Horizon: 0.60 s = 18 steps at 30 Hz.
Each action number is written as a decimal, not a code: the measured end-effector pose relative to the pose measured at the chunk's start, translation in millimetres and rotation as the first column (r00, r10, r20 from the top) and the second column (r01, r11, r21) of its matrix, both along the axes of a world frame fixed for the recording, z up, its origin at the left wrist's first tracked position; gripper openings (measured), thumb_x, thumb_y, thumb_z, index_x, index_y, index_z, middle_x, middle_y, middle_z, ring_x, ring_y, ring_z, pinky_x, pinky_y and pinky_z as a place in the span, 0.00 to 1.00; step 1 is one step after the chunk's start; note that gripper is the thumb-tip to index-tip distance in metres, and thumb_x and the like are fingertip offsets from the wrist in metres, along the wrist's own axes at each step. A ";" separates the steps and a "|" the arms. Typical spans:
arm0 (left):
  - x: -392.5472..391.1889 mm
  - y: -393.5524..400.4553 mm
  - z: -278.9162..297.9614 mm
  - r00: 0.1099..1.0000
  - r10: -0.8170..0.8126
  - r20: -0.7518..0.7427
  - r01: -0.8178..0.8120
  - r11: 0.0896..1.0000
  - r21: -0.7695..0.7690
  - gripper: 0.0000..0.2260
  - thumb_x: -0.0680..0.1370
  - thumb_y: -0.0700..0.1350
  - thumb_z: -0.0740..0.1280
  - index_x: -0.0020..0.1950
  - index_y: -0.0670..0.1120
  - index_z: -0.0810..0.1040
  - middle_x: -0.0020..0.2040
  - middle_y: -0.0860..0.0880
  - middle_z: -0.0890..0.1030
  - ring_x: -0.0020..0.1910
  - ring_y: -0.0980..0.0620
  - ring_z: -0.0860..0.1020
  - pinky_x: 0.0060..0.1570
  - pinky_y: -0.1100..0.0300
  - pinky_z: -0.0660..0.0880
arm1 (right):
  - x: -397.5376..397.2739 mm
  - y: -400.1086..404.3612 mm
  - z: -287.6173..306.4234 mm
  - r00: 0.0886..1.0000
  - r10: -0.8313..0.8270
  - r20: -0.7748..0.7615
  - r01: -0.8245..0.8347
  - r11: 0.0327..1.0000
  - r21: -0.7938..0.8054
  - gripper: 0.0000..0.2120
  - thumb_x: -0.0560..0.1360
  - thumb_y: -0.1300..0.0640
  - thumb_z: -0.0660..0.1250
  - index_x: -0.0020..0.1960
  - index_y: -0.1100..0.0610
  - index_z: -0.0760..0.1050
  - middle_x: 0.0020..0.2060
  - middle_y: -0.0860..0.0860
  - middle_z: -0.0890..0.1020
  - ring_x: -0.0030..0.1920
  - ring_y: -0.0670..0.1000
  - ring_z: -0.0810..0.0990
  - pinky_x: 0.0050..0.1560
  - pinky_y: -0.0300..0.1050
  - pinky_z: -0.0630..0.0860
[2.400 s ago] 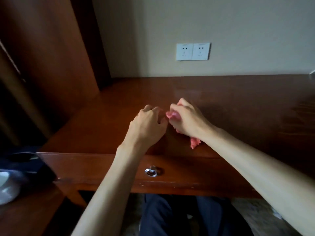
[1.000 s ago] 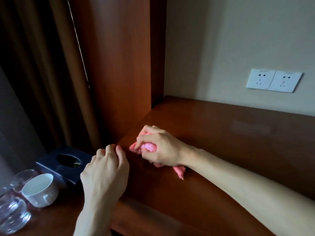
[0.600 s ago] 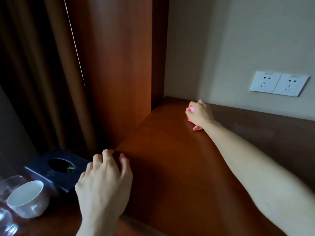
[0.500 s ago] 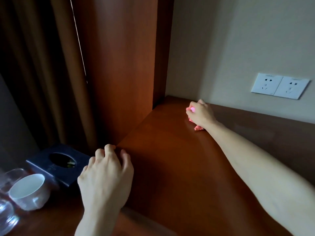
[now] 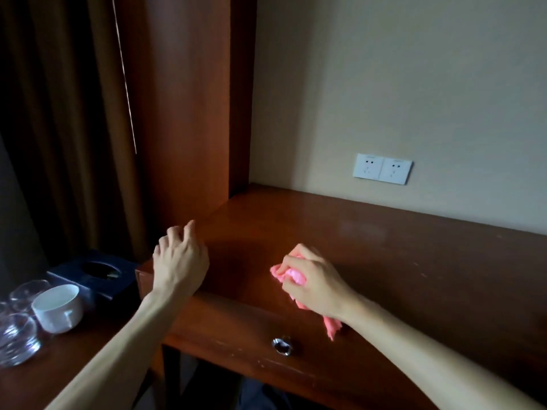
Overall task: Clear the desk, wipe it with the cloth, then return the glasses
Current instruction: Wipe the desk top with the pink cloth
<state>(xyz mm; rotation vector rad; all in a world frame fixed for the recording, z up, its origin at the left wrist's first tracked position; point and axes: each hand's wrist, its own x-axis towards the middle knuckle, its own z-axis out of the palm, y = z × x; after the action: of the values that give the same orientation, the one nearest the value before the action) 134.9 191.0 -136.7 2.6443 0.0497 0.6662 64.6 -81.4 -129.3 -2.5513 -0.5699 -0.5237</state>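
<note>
Right hand (image 5: 313, 284) is gripping the bunched pink cloth (image 5: 291, 276) on the desk (image 5: 414, 261); left hand (image 5: 180, 258), at its nine o'clock, is seemingly hovering loosely curled, holding nothing.

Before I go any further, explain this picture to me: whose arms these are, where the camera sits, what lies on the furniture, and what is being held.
There is no machine here. A person wears one camera on the head, looking forward and down, so the two bare arms are their own. The right hand grips a pink cloth on the brown desk, near its front edge. The left hand holds nothing, its fingers loosely curled by the desk's left edge. On a lower surface to the left stand a white cup, clear glasses and a dark box. Two sockets are on the wall.
</note>
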 end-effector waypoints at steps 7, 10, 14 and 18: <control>-76.6 -145.4 7.2 0.841 -0.527 -0.125 0.539 0.836 0.101 0.20 0.82 0.58 0.56 0.74 0.59 0.69 0.70 0.49 0.71 0.68 0.44 0.71 0.64 0.48 0.72 | -91.2 -64.0 -0.5 0.973 -0.231 0.006 0.231 0.972 -0.051 0.08 0.78 0.49 0.67 0.54 0.51 0.79 0.53 0.43 0.71 0.53 0.46 0.72 0.44 0.33 0.68; -87.5 -187.1 10.4 0.758 -0.626 -0.183 0.652 0.740 0.166 0.24 0.81 0.65 0.53 0.76 0.62 0.66 0.75 0.52 0.68 0.74 0.47 0.65 0.72 0.48 0.63 | -107.9 -101.5 -2.4 0.946 -0.325 0.002 0.325 0.944 -0.063 0.07 0.78 0.50 0.67 0.54 0.50 0.78 0.52 0.42 0.70 0.51 0.44 0.73 0.41 0.30 0.64; -72.3 -215.2 9.4 0.742 -0.606 -0.286 0.669 0.697 0.257 0.28 0.79 0.69 0.48 0.79 0.65 0.58 0.80 0.49 0.61 0.79 0.44 0.57 0.77 0.43 0.55 | -109.5 -129.4 -4.8 0.926 -0.378 0.025 0.379 0.924 -0.045 0.02 0.77 0.51 0.67 0.49 0.48 0.78 0.50 0.44 0.72 0.49 0.46 0.75 0.44 0.42 0.74; -62.9 -226.2 4.1 0.724 -0.587 -0.363 0.680 0.695 0.233 0.27 0.80 0.68 0.47 0.79 0.67 0.55 0.82 0.49 0.56 0.81 0.42 0.51 0.78 0.41 0.47 | -68.3 -145.1 -3.1 0.893 -0.445 0.065 0.447 0.894 -0.026 0.03 0.78 0.51 0.67 0.49 0.49 0.77 0.48 0.45 0.71 0.47 0.50 0.76 0.42 0.44 0.72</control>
<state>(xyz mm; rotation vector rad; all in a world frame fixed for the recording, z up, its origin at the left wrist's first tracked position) 72.0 -35.2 -132.6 2.7762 -0.9732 0.0743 -3.7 -226.5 -132.3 -2.7175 0.0013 -0.7487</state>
